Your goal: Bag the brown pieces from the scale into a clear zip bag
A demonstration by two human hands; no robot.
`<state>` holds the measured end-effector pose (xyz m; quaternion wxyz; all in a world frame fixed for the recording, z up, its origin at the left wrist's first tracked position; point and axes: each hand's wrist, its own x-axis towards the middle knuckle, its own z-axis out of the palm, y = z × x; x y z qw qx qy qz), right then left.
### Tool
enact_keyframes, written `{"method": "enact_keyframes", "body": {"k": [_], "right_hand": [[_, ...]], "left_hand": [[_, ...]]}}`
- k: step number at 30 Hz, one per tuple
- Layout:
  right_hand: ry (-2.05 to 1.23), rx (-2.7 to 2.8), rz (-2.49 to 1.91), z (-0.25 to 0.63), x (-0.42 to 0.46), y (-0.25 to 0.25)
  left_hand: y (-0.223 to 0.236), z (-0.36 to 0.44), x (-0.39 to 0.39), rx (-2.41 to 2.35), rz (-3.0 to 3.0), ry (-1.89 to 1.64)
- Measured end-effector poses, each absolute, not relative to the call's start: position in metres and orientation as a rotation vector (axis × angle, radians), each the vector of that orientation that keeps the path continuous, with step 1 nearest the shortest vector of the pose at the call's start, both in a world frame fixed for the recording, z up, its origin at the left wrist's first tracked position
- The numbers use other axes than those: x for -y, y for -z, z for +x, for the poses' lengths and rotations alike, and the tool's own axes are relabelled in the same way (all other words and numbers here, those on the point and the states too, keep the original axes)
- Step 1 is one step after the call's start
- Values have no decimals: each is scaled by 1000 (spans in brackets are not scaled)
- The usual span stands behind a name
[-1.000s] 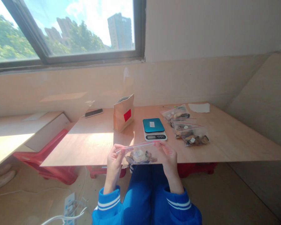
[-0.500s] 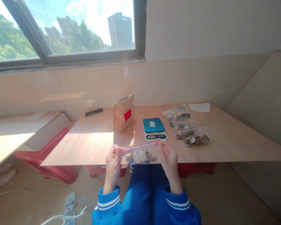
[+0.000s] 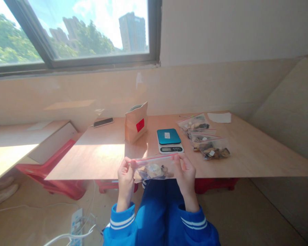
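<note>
I hold a clear zip bag (image 3: 154, 167) with a red seal strip and dark and pale pieces inside, just in front of the table's near edge. My left hand (image 3: 125, 177) pinches its left top corner. My right hand (image 3: 185, 172) pinches the right end of the seal. Behind the bag stands a small digital scale (image 3: 169, 140) with a teal platform and nothing on it. A brown paper bag (image 3: 136, 123) with a red label stands upright to the scale's left. Three filled zip bags (image 3: 205, 138) lie in a row to its right.
The wooden table (image 3: 259, 153) rests on red plastic stools (image 3: 53, 171). A phone (image 3: 103, 122) lies at the back left, a white sheet (image 3: 219, 117) at the back right. A power strip with cables (image 3: 75, 225) lies on the floor at the left. A second low table (image 3: 12, 147) stands further left.
Both hands have kept their pinch on the bag's seal. The bag has settled slightly lower and my fingers have crept a little along the top edge.
</note>
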<state>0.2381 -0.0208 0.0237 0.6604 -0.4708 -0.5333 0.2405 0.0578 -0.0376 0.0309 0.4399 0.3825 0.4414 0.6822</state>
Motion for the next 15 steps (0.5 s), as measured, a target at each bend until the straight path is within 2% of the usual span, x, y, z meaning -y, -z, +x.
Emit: {"method": "enact_keyframes", "body": {"k": [15], "right_hand": [[-885, 1197, -951, 229, 20, -26]], "left_hand": [[-40, 61, 40, -1000, 838, -1734]]}}
